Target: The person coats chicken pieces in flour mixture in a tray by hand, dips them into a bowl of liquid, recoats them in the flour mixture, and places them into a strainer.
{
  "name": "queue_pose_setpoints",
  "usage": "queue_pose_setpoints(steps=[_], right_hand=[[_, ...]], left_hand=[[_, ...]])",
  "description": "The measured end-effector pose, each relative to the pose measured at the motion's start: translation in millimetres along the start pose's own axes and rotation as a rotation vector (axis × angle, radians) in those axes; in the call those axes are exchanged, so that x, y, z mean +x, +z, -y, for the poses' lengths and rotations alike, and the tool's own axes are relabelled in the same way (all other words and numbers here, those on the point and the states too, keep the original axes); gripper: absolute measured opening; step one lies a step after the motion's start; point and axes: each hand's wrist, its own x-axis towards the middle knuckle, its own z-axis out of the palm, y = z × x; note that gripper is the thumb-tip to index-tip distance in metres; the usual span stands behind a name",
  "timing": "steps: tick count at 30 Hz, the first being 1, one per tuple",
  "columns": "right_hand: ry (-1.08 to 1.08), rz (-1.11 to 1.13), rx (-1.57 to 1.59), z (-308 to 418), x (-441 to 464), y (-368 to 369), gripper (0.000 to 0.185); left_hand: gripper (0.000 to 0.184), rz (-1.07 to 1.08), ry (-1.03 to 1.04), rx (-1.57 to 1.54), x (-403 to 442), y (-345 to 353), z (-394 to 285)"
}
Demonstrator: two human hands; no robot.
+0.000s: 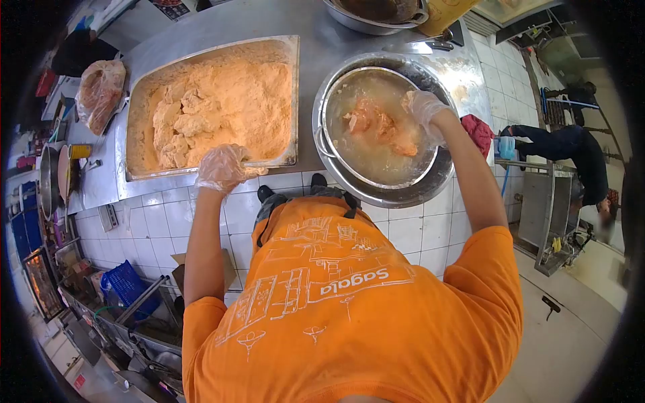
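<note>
My left hand, in a clear plastic glove, is closed over the near rim of a metal tray. Orange-tinted flour fills the tray, and flour-coated pieces that look like chicken lie in its left part. My right hand, gloved too, grips the upper right rim of a round metal strainer. The strainer sits inside a wide metal basin. Orange-stained raw pieces, apparently chicken, lie in its cloudy liquid. The fingertips of both hands are partly hidden.
Behind the basin, a knife lies on the steel table, near another metal bowl. A plastic bag is left of the tray. Another person is at far right, near a metal stand. A blue basket stands low left.
</note>
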Motion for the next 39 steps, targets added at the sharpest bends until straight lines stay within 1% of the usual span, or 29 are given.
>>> queue_pose_setpoints(steps=[1, 2, 3, 4, 6, 8, 9, 12, 14, 16, 20, 22, 27, 30, 31, 33, 36, 39], right_hand=[[0.033, -0.101, 0.071, 2.7, 0.8, -1.5, 0.022], [0.066, -0.204, 0.142, 10.5, -3.9, -19.5, 0.022], [0.174, -0.326, 0.245, 27.6, -14.0, -48.2, 0.021], [0.254, -0.384, 0.306, 34.7, -9.2, -56.7, 0.022], [0.386, -0.412, 0.377, 35.6, 17.7, -45.7, 0.022], [0.456, -0.384, 0.406, 28.9, 45.3, -31.9, 0.023], [0.487, -0.367, 0.419, 28.3, 55.2, -25.1, 0.023], [0.481, -0.340, 0.453, 27.2, 72.3, -9.2, 0.024], [0.386, -0.328, 0.524, 22.9, 74.0, -6.2, 0.025], [0.237, -0.306, 0.637, 16.4, 73.2, -11.4, 0.026], [-0.131, -0.250, 1.010, 21.1, 46.3, -52.9, 0.027], [-0.115, -0.237, 1.060, 15.6, 39.9, -68.9, 0.030], [0.361, -0.166, 0.835, 7.6, 34.0, -88.1, 0.044], [0.327, -0.142, 0.682, 18.4, 44.9, -75.9, 0.064], [0.355, -0.119, 0.725, 22.4, 47.0, -70.7, 0.068], [0.414, -0.074, 0.811, 46.9, 35.3, -94.0, 0.079], [0.360, -0.023, 1.064, 58.2, 30.6, -97.2, 0.084], [0.282, 0.011, 1.027, 58.0, 32.9, -104.8, 0.080]], left_hand=[[0.063, -0.014, 0.002, 0.014, -0.1, 3.0, 2.0], [0.062, -0.031, 0.004, 0.029, 0.8, 5.5, 4.2], [0.062, -0.052, 0.016, 0.028, 0.7, 9.5, 7.1], [0.062, -0.076, 0.027, 0.027, 1.4, 13.9, 10.3], [0.061, -0.079, 0.036, 0.004, -0.1, 10.2, 9.7], [0.059, -0.043, 0.033, -0.038, 1.0, 0.5, 1.9], [0.058, -0.066, 0.032, -0.022, 0.5, 2.9, 3.0], [0.057, -0.109, 0.048, -0.004, 1.9, 4.7, 5.2], [0.058, -0.096, 0.069, -0.042, 0.6, 3.5, 4.7], [0.059, -0.100, 0.068, -0.036, 0.7, 5.7, 5.3], [0.058, -0.103, 0.067, -0.028, 6.4, 16.2, 16.3], [0.056, -0.099, 0.086, 0.017, 4.6, 9.4, 10.5], [0.054, -0.094, 0.094, 0.033, 3.0, 10.3, 11.1], [0.054, -0.070, 0.107, 0.050, 6.1, 11.9, 15.1], [0.054, -0.074, 0.106, 0.054, 5.3, 12.2, 14.7], [0.054, -0.087, 0.102, 0.058, 2.9, 9.5, 11.5], [0.053, -0.088, 0.083, 0.045, 0.4, 5.9, 7.5], [0.052, -0.053, 0.059, 0.006, 1.3, -0.7, 2.3]])
